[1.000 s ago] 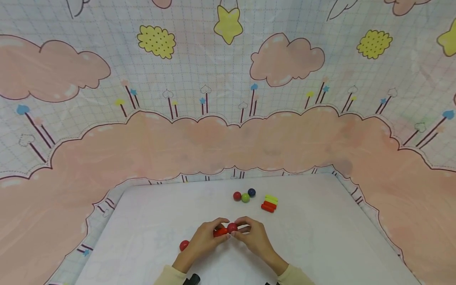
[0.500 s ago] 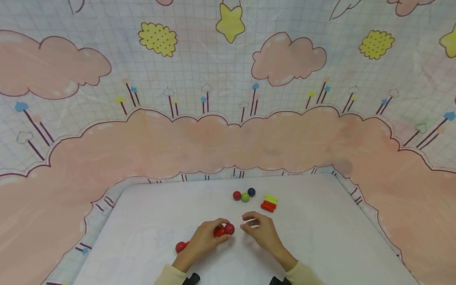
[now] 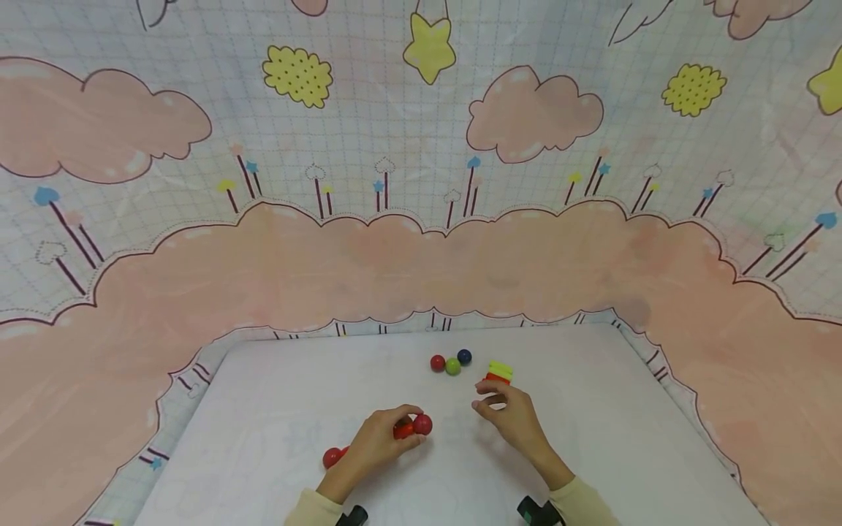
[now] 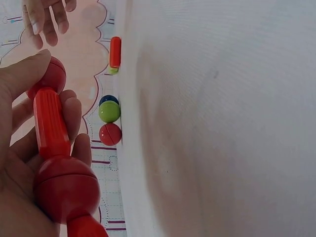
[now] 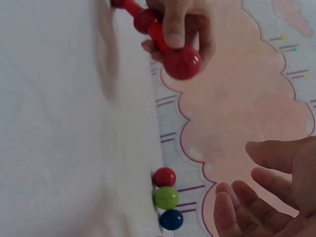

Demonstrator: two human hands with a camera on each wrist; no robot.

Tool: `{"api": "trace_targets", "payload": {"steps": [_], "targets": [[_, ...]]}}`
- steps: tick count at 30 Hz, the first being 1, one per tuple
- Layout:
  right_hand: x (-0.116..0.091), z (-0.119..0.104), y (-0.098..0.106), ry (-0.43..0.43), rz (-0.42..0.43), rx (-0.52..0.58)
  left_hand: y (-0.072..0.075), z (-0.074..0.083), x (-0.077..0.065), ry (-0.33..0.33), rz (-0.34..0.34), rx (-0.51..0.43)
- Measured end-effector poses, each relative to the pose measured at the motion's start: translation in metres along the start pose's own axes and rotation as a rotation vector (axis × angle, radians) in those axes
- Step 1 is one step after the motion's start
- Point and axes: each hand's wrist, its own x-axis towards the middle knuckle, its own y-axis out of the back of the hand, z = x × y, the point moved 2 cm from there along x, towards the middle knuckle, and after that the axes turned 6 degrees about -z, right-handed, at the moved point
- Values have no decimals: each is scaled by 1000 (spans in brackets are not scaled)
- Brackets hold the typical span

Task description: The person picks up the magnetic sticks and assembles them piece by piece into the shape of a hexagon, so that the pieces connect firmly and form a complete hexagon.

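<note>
My left hand [image 3: 378,442] grips a chain of red balls joined by orange-red rods. Its thumb and fingers wrap round a ribbed rod [image 4: 52,123] between two balls, with the thumb tip against the end ball [image 4: 52,76]. The middle ball [image 4: 66,190] lies by the palm, and another rod [image 4: 86,226] runs on from it. The chain's other end ball [image 3: 332,458] shows left of the wrist. My right hand [image 3: 516,420] holds nothing; its fingers are bent loosely and spread from the thumb, overlapping the orange-red rods [image 3: 498,378] in the head view.
Loose balls, red [image 3: 437,363], green [image 3: 453,367] and dark blue [image 3: 464,357], sit together toward the back of the white table [image 3: 296,387]. To their right, yellow rods [image 3: 501,367] lie beside the orange-red ones. A cartoon-printed cloth [image 3: 421,270] hangs behind.
My right hand has let go of the chain's end ball and moved right and away from me, to the loose rods. The left hand keeps its grip with the chain shifted slightly left.
</note>
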Motion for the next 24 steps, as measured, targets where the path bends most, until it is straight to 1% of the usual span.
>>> {"api": "trace_targets", "payload": {"steps": [8,17,24], "targets": [[6,13,14,14,61,-51,0,0,-1,5,-3,-7],[15,30,19,-20,90,-74,0,-1,-2,9,3,-7],[22,48,21,-71,115,-50,0,-1,-2,7,14,0]]}}
